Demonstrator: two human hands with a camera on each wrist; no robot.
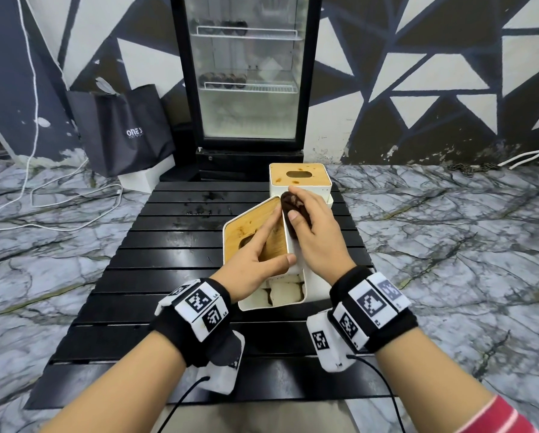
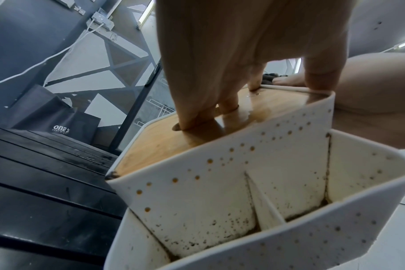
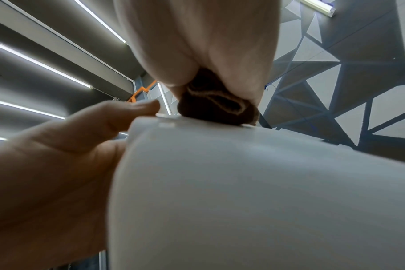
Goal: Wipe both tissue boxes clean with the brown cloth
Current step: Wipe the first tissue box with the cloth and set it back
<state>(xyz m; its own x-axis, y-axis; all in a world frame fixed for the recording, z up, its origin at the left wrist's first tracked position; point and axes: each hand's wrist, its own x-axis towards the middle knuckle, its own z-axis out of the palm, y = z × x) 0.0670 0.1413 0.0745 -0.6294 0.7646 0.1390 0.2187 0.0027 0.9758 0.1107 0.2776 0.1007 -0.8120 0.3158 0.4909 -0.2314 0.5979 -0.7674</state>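
The near tissue box (image 1: 246, 226), white with a wooden lid, is tilted up on the black slatted table (image 1: 174, 270). My left hand (image 1: 271, 242) grips it, fingers (image 2: 227, 107) flat on the lid and thumb hooked over its edge. My right hand (image 1: 299, 207) holds the bunched brown cloth (image 1: 290, 201) and presses it on the box's white side wall (image 3: 243, 182) near the top corner. The cloth (image 3: 215, 109) touches that wall. The box's side compartments (image 2: 220, 201) are speckled with brown stains. The far tissue box (image 1: 316, 175) stands upright behind, its lid spotted.
Wet smears (image 1: 199, 210) lie on the slats left of the boxes. Behind the table stand a glass-door fridge (image 1: 249, 73) and a black shopping bag (image 1: 121, 129). White cables (image 1: 43, 198) trail over the marble floor on the left.
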